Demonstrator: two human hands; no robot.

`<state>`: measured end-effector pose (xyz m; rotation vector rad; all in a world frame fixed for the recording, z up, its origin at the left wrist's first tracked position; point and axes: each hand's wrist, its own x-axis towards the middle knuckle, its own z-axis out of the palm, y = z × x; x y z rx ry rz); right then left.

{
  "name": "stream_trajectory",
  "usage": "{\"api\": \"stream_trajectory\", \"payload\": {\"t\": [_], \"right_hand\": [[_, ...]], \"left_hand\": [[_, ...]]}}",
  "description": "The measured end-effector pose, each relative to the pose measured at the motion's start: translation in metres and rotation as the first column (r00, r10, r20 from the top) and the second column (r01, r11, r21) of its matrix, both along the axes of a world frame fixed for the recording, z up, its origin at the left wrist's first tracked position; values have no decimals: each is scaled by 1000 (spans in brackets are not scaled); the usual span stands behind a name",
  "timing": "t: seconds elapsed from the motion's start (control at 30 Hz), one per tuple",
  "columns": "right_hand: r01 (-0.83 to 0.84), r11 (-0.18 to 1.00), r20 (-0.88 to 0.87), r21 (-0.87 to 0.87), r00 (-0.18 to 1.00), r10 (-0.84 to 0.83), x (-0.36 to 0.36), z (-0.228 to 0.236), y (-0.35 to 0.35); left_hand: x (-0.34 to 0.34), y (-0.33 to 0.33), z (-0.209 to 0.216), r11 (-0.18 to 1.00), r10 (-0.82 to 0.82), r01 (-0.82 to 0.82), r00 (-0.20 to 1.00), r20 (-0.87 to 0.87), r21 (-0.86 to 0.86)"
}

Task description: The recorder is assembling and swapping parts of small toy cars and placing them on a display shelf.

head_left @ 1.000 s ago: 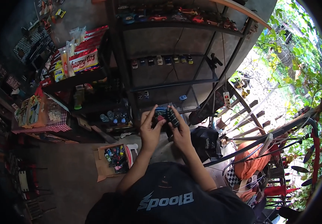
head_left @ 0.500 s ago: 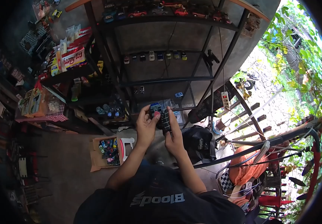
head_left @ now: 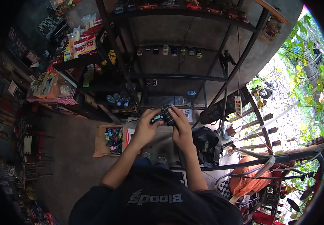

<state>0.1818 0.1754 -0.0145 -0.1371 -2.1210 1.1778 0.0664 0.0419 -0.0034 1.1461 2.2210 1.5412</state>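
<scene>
In front of my chest, my left hand (head_left: 146,126) is closed on a small dark toy car (head_left: 157,119) with light blue parts, partly covered by the fingers. My right hand (head_left: 182,127) grips a black checked cloth (head_left: 167,114) with pale lines. The cloth is pressed against the right side of the car. Below and to the left, an open cardboard box (head_left: 100,140) on the floor holds many small toy cars (head_left: 114,139).
Ahead stands a dark metal shelf rack (head_left: 177,77); a row of toy cars (head_left: 165,50) is on a middle level and larger red ones (head_left: 194,6) above. A black bag (head_left: 207,144) lies at my right. Packaged snacks (head_left: 83,47) fill a left-hand shelf.
The cloth, stretched upright beside the car before, is now bunched against it. The car has turned in my left hand. The whole view has shifted a little.
</scene>
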Motion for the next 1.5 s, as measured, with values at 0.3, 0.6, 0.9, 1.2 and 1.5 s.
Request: {"api": "stream_trajectory", "payload": {"t": [0.3, 0.6, 0.9, 1.2, 1.5], "right_hand": [[-59, 998, 70, -17, 996, 60, 6, -4, -5], [-2, 998, -39, -58, 999, 0, -9, 24, -13], [-7, 1000, -36, -9, 999, 7, -22, 17, -35], [50, 999, -170, -1, 984, -50, -76, 49, -59], [79, 991, -176, -108, 980, -98, -95, 47, -74]], "left_hand": [[-12, -2, 15, 948, -6, -163, 850, 527, 274], [-3, -1, 4, 957, -69, -54, 911, 406, 284], [-36, -16, 20, 866, -123, -55, 940, 318, 497], [-53, -36, 20, 923, -70, 5, 985, 156, 385], [-96, -57, 25, 946, -134, 125, 991, 11, 300]]}}
